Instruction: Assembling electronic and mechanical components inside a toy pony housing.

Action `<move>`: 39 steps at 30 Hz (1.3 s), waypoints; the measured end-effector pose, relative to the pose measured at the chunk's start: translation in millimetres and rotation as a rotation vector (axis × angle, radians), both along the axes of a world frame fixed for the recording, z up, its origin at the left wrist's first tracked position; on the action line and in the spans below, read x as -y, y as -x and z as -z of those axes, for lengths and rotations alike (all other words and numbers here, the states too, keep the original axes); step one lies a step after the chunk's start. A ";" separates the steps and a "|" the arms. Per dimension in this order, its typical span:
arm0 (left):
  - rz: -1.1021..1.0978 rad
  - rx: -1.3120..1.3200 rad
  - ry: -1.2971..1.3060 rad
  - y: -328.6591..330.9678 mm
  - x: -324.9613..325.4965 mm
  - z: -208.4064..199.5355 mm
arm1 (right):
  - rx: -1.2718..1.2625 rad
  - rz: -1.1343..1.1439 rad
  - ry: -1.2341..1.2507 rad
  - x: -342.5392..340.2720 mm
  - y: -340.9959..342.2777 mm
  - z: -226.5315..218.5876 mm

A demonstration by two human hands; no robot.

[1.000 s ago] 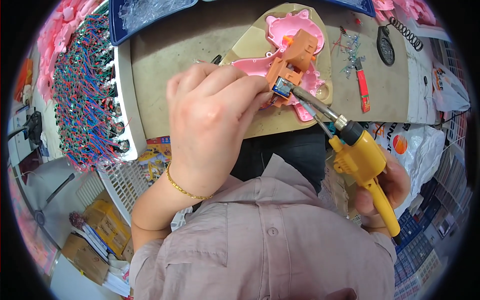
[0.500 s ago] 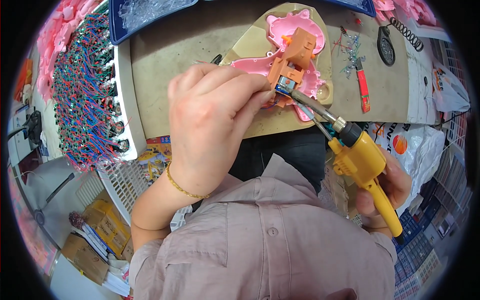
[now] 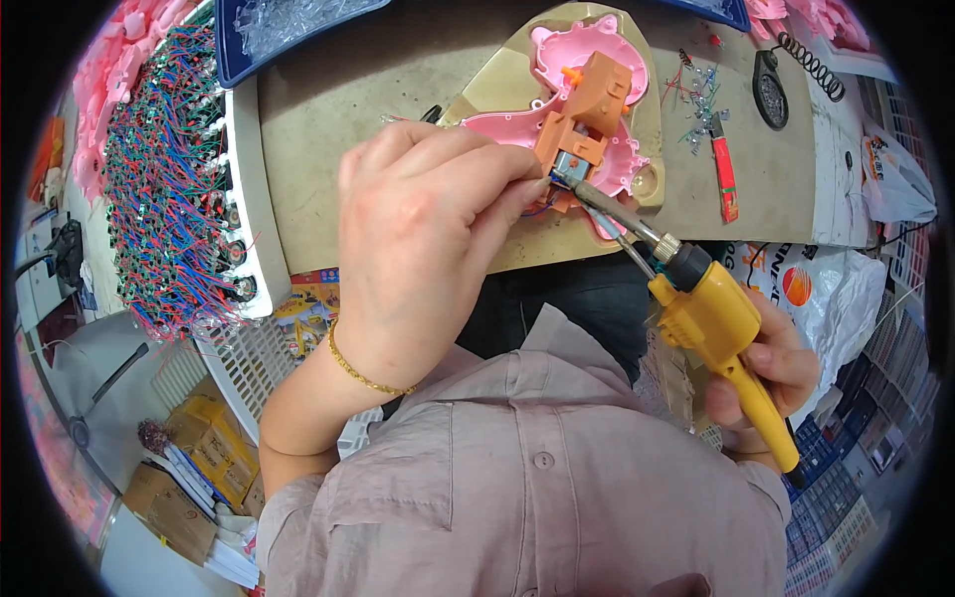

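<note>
A yellow soldering gun point(image 3: 708, 316) is gripped by its handle in my right hand point(image 3: 781, 370). Its tip meets a small silver motor point(image 3: 571, 166) set in an orange plastic gearbox point(image 3: 587, 119). My left hand point(image 3: 428, 199) pinches at the motor's near end, its thumb and forefinger pressed together; a thin wire point(image 3: 542, 209) shows beside the fingertips, but what they hold is hidden. The gearbox lies in a pink toy shell half point(image 3: 567, 50), which rests in a tan moulded holder point(image 3: 497, 80).
Left stands a white tray point(image 3: 261, 199) heaped with wired circuit boards point(image 3: 174, 179). A blue bin point(image 3: 234, 50) sits at the back. Right of the holder lie a red-handled knife point(image 3: 724, 179), small loose components point(image 3: 701, 95) and a black oval item point(image 3: 768, 90) by a coiled cord point(image 3: 811, 65).
The soldering gun's body has shifted slightly left, its tip staying at the motor. My left hand holds nearly the same place.
</note>
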State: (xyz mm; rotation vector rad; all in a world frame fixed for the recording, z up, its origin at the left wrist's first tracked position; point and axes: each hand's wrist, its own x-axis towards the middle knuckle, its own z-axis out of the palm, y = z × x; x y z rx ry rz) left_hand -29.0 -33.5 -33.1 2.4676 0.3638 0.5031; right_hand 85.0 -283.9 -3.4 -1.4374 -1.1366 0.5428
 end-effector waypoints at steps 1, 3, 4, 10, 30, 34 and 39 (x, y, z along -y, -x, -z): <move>0.003 0.005 -0.006 0.1 0.1 0.1 | -0.014 -0.012 0.108 0.5 0.3 -3.8; 0.006 0.007 -0.013 -0.1 0.8 -0.2 | 0.064 -0.005 0.044 -2.7 -0.9 2.2; 0.005 0.003 -0.016 -0.3 1.6 -0.9 | 0.141 0.003 -0.021 -5.5 -2.1 8.4; 0.012 -0.010 -0.011 0.9 -0.6 -2.0 | 0.335 0.068 -0.163 -6.1 0.4 25.7; -0.195 -0.030 0.024 57.9 -5.1 11.6 | 0.139 0.336 0.021 18.0 8.9 16.9; -0.126 -0.030 0.047 47.7 -0.4 15.3 | 0.155 0.346 0.029 17.9 14.2 8.4; -0.001 -0.408 1.525 61.6 -24.1 1.5 | 0.183 0.647 -0.050 33.4 14.1 25.5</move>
